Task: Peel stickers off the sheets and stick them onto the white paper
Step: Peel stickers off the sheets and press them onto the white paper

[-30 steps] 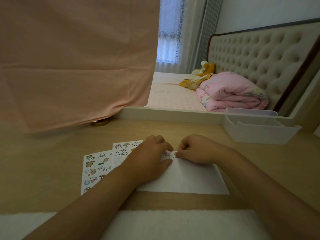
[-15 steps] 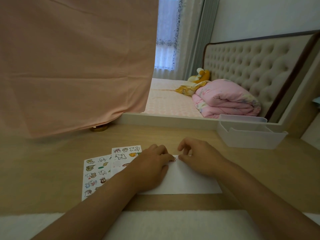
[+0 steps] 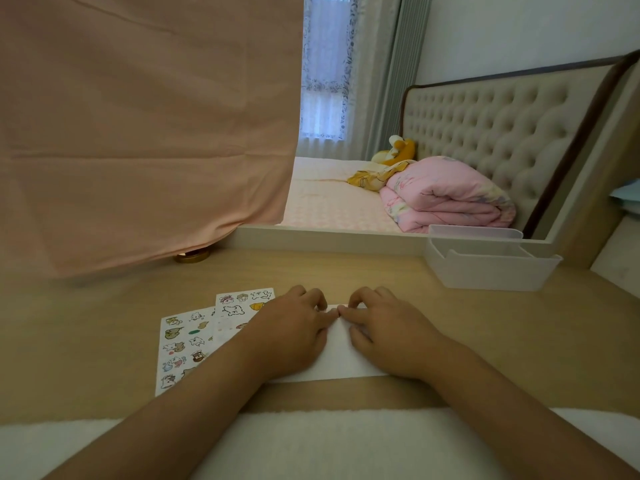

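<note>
The white paper (image 3: pixel 341 356) lies on the wooden desk in front of me. My left hand (image 3: pixel 291 336) rests palm-down on its left part, fingers bent and lying on the sheet. My right hand (image 3: pixel 389 336) rests on its right part, the index fingertip pressing down at the paper's far edge, where it meets the left fingertips. Whatever sticker lies under those fingertips is hidden. Two sticker sheets with cartoon animals lie left of the paper: a nearer sheet (image 3: pixel 180 344) and a farther sheet (image 3: pixel 239 306), which my left hand partly covers.
A clear plastic organiser box (image 3: pixel 491 268) stands at the desk's back right. A pink cloth (image 3: pixel 138 133) hangs over the back left, with a gold lid (image 3: pixel 192 257) under its hem. A white towel (image 3: pixel 311 441) lies along the front edge. A mirror behind reflects a bed.
My right hand went from pinching a sticker at the paper's far edge to pressing there with its index finger. The sticker seen earlier is now covered by fingertips. The camera tilted slightly.
</note>
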Demonstrator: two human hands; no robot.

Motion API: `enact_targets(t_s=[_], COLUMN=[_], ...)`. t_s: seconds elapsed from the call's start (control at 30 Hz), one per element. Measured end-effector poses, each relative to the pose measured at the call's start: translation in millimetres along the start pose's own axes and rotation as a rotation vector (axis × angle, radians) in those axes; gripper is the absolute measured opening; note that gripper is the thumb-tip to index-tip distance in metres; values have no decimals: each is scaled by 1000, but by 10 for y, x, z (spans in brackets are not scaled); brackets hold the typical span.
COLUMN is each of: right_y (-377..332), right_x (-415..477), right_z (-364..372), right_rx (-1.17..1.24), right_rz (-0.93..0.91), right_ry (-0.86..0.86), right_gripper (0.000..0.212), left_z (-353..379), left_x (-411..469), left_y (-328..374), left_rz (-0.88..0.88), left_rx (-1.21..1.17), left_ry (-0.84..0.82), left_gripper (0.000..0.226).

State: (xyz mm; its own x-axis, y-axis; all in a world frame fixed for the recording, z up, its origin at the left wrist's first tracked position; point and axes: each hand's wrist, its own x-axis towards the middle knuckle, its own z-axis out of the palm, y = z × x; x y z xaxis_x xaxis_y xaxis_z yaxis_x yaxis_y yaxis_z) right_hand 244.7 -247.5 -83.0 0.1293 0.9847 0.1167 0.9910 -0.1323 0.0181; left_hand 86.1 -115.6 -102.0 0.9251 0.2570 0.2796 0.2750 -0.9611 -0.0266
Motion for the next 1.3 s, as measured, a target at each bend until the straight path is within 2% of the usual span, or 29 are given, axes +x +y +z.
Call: enact_targets(t_s=[0.17,0.3,0.4,0.5,0.67,0.87,1.13,1.2,1.3], right_y=[-15,-29,-38,-40,-14,-47,-51,-72,-148], right_x=[3,2,25,43,-7,-31,-45,-36,-17], right_z=[34,53,43,40,14,9,-56,-70,-118], right_rx=[-6,-13,-54,-61,-104,-44,-7,44,133], right_rz=[8,4,4,8,25,-16,22,37,49], right_ry=[33,45,13,6,37,46,82,110,141], right_gripper=[46,50,52,52,46,49,41,39,37], left_z=[15,10,-12,-29,-29,-5,-24,-69,-206], left_x=[-45,-35,-38,-60,-43,-47,-61,-73,-161], left_y=[-34,25,61,90,109,105,97,89,12], left_rz=[0,-97,-122,-108,-117,-116,-114,-141,-237], left_rx=[-101,-156,-146,-104,-103,-146,-134,-182,-316], left_ry=[36,31,6,-26,-10,21,18,9,85], left_gripper=[52,42,47,68,41,38,42,41,36])
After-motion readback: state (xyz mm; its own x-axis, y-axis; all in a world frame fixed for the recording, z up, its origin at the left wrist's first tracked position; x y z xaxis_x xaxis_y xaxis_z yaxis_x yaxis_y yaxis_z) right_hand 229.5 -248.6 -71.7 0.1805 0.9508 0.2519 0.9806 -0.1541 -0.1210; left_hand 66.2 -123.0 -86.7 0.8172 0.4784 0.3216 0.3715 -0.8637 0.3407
